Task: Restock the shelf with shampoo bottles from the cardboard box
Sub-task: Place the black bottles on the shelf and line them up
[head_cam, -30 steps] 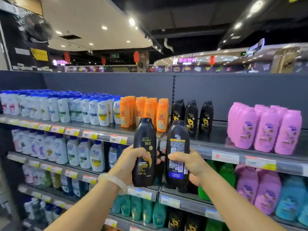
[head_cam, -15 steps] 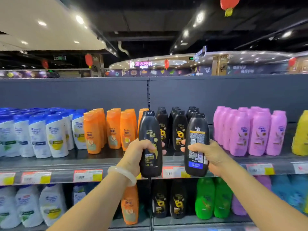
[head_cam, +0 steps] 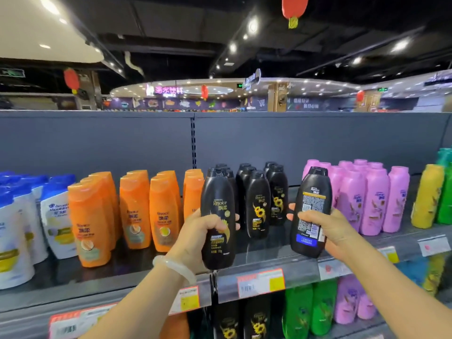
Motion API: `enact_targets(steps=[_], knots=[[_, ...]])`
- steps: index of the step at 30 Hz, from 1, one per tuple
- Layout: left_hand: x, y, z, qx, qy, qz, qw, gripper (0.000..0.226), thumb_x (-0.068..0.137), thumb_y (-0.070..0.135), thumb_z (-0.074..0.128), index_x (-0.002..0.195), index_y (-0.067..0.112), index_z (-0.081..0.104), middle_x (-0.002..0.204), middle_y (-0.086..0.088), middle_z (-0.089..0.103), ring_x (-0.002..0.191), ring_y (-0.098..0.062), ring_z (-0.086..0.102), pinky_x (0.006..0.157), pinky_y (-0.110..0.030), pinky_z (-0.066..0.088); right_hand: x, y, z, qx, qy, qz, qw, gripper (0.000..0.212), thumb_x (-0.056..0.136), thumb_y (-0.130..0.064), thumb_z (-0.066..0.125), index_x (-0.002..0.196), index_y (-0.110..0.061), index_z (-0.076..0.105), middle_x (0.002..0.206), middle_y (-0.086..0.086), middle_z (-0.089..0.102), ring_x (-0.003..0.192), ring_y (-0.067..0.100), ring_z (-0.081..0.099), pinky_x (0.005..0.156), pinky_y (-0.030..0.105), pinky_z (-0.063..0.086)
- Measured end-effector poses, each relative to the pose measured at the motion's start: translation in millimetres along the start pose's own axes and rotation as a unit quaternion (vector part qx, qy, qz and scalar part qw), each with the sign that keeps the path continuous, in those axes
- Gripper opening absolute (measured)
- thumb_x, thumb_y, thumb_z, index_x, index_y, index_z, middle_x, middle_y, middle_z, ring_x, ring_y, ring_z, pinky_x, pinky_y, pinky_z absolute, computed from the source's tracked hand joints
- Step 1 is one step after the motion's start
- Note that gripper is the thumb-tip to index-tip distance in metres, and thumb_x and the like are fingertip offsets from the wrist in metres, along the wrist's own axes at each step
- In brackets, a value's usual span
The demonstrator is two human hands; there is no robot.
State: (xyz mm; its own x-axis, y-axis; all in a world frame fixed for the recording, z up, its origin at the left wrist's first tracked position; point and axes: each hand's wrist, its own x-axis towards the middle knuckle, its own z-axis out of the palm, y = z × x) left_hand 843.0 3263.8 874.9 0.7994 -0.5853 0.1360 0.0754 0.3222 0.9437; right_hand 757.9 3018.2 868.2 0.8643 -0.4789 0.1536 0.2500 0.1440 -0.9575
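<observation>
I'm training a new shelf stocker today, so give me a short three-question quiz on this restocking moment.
1. True or false: the black bottle in the left hand shows its front label to the camera.
2. Which side of the bottle in the right hand faces the camera? A front label, B back with barcode, C base.
3. What colour are the bottles standing directly left of the black bottles on the shelf?

Key: 1 true; 2 B; 3 orange.

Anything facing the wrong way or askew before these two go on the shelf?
Yes: the black shampoo bottle in the right hand shows its barcode back and tilts; the shelved black sunflower-label bottles face front. The left hand's black bottle faces front.
</observation>
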Motion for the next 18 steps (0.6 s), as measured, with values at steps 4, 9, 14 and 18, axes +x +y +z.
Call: enact_targets(steps=[4, 9, 14, 18], knots=[[21, -10, 11, 0.003, 0.032, 0.017, 0.999, 0.041, 0.054, 0.002, 0.071, 0.094, 0.010, 0.068, 0.082, -0.010, 0.072, 0.080, -0.029, 0.067, 0.074, -0.039, 0.051, 8, -3, -10, -0.013, -0.002, -0.021, 1.000, 0.026, 0.072, 0.008, 0.064, 0.092, -0.009, 0.065, 0.091, 0.012, 0.073, 0.086, 0.035, 0.066, 0.075, 0.045, 0.057], [32, -17, 25, 0.062, 0.037, 0.024, 0.997, 0.032, 0.075, -0.001, 0.068, 0.101, 0.018, 0.067, 0.090, -0.003, 0.074, 0.093, -0.024, 0.067, 0.084, -0.041, 0.052, 11, -10, -21, -0.009, -0.007, -0.026, 1.000, 0.027, 0.078, 0.011, 0.056, 0.093, -0.010, 0.064, 0.087, 0.005, 0.074, 0.077, 0.023, 0.072, 0.062, 0.034, 0.059], [42, -29, 23, 0.160, 0.086, 0.038, 0.983, 0.036, 0.076, 0.005, 0.072, 0.106, 0.017, 0.056, 0.097, -0.004, 0.068, 0.097, -0.023, 0.064, 0.090, -0.038, 0.050, 15, -9, -25, 0.004, -0.030, -0.029, 0.999, 0.025, 0.077, 0.011, 0.057, 0.089, -0.010, 0.065, 0.079, 0.002, 0.075, 0.071, 0.021, 0.072, 0.057, 0.032, 0.059], [44, -30, 22, 0.190, 0.096, 0.024, 0.977, 0.037, 0.079, 0.009, 0.071, 0.110, 0.015, 0.053, 0.105, -0.006, 0.067, 0.099, -0.021, 0.064, 0.089, -0.038, 0.051, 21, -4, -22, 0.002, -0.042, -0.028, 0.999, 0.030, 0.064, 0.005, 0.069, 0.088, -0.012, 0.068, 0.088, 0.006, 0.075, 0.078, 0.026, 0.070, 0.065, 0.037, 0.060]])
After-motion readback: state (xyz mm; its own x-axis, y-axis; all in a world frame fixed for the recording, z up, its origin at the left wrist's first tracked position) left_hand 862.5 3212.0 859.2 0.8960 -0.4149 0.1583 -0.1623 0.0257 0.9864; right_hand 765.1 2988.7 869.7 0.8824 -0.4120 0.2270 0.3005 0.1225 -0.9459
